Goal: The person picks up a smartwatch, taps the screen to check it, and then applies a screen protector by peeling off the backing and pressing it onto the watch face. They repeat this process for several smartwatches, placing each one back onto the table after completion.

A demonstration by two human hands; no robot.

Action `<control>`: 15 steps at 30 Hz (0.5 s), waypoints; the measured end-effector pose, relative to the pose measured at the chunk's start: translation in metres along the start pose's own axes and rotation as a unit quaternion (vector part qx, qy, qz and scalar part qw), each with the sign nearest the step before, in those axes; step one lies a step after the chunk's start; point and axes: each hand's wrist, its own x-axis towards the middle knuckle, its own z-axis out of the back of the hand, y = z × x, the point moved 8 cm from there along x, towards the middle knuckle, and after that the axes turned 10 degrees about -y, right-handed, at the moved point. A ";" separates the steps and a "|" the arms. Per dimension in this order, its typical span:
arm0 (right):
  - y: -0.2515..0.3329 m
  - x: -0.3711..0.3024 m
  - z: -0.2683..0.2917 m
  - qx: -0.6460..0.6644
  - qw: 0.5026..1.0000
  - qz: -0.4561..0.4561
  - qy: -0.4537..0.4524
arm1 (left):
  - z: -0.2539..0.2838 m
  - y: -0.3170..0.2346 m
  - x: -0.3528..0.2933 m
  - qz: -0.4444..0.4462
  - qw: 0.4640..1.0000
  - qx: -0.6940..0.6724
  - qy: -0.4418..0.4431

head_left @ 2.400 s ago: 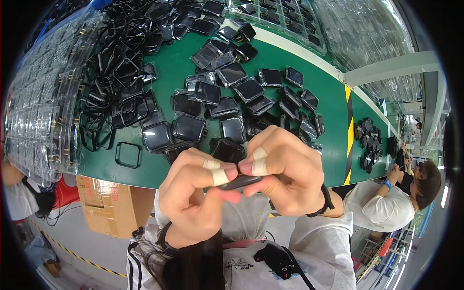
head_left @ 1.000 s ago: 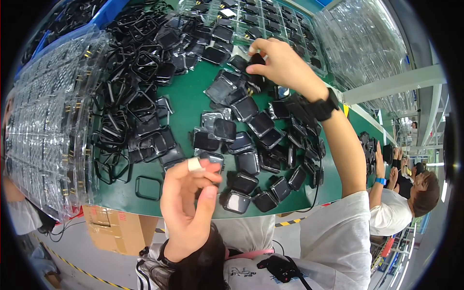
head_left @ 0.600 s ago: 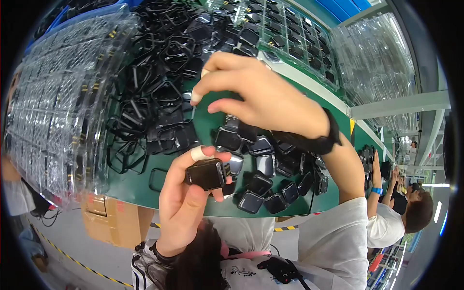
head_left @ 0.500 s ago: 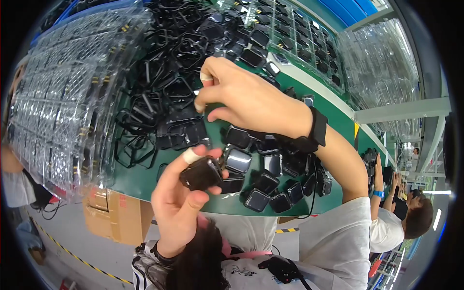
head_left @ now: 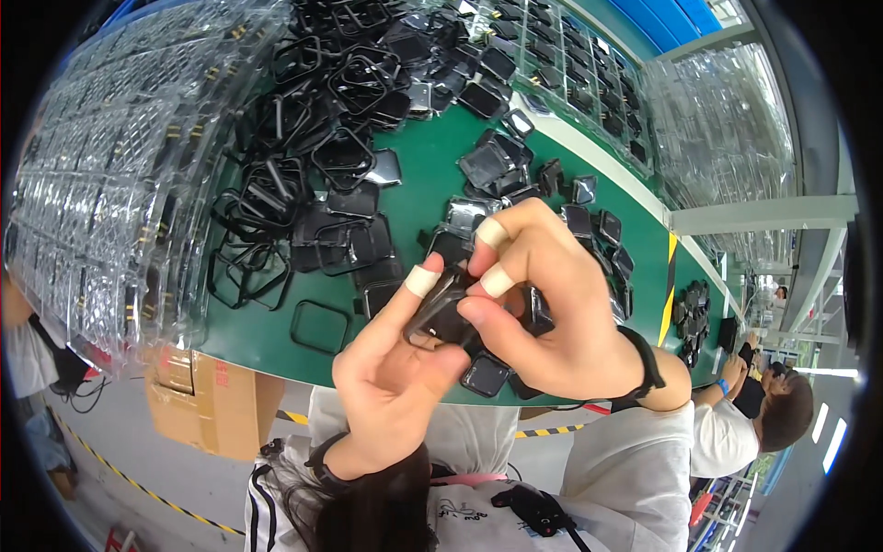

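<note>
My left hand, with white wrapping on a finger, holds a glossy black watch case with rounded corners between thumb and fingers. The case is tilted. My right hand, also with white-wrapped fingertips, pinches at its upper right edge. Exactly what the right fingertips grip is partly hidden. Behind and beneath the hands lie several similar square black cases on the green table. A thin black square frame lies flat to the left of my left hand.
Black frames and cases are heaped at the back. Tall stacked clear plastic trays stand at the left, more trays at the right. A filled tray sits at the back right. A cardboard box is below the table edge; a person works at right.
My right hand has come down from near the back pile to the case in my left hand and now pinches its edge. My left hand has shifted right and the case has tilted.
</note>
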 end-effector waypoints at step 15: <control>-0.061 0.061 0.044 -0.164 0.986 0.016 0.008 | 0.010 0.006 0.001 0.001 0.999 0.048 -0.018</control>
